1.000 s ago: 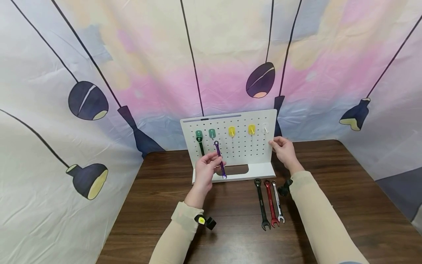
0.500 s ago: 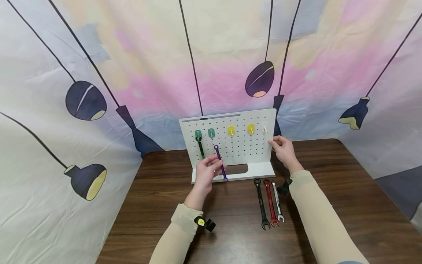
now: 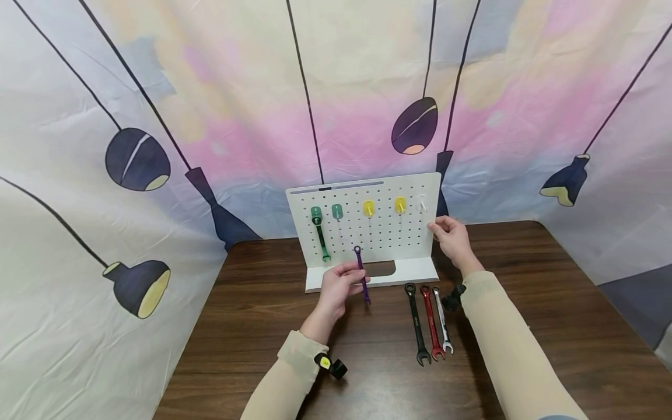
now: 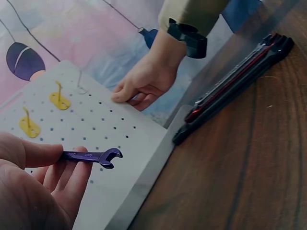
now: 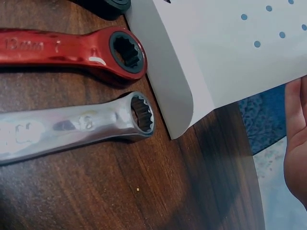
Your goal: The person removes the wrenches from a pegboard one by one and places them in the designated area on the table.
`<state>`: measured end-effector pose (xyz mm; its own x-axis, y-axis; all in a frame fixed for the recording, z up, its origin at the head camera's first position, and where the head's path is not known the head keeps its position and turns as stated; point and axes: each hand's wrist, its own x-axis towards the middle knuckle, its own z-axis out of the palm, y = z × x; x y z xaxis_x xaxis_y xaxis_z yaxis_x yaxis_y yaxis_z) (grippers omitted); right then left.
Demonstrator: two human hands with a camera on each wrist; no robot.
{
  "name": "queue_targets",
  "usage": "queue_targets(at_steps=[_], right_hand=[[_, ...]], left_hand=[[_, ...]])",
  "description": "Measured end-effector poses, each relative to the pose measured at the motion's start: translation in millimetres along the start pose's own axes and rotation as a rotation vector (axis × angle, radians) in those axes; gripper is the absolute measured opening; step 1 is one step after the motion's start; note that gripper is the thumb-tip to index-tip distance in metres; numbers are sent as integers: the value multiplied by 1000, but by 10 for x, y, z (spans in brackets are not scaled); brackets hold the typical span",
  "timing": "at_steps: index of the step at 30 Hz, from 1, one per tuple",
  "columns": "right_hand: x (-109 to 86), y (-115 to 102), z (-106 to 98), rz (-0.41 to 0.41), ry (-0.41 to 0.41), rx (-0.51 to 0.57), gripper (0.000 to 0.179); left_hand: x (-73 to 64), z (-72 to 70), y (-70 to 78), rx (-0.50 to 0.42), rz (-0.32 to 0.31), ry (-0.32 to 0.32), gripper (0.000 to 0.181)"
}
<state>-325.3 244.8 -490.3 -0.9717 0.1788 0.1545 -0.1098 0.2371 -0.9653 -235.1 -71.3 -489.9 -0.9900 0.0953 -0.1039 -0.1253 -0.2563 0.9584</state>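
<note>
My left hand (image 3: 338, 287) pinches a small purple combination wrench (image 3: 361, 274) between thumb and fingers, just in front of the white pegboard (image 3: 388, 239). Its ring end points up; in the left wrist view the open jaw of the purple wrench (image 4: 91, 156) sticks out past the fingertips. On the board's right edge, my right hand (image 3: 452, 239) grips the panel with thumb and fingers. A green wrench (image 3: 321, 239) hangs from the leftmost green hook (image 3: 316, 211). Beside it, a second green hook (image 3: 337, 211) carries nothing.
Two yellow hooks (image 3: 369, 209) and a clear hook (image 3: 422, 203) sit further right on the board. A black wrench (image 3: 416, 324), a red wrench (image 3: 432, 322) and a silver wrench (image 3: 443, 321) lie side by side on the wooden table (image 3: 252, 350). A patterned cloth (image 3: 357, 87) hangs behind.
My left hand has moved down and right with the purple wrench, away from the second green hook. The green wrench's lower end is now uncovered. My right hand stays on the board's edge.
</note>
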Motion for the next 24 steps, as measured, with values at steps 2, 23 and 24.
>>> queue_targets(at_steps=[2, 23, 24], right_hand=[[2, 7, 2, 1, 7, -1, 26], [6, 19, -6, 7, 8, -14, 28], [7, 20, -3, 8, 8, -14, 27]], left_hand=[[-8, 10, -40, 17, -5, -13, 27], [-144, 283, -354, 71, -79, -150, 29], [-151, 300, -375, 70, -82, -156, 29]])
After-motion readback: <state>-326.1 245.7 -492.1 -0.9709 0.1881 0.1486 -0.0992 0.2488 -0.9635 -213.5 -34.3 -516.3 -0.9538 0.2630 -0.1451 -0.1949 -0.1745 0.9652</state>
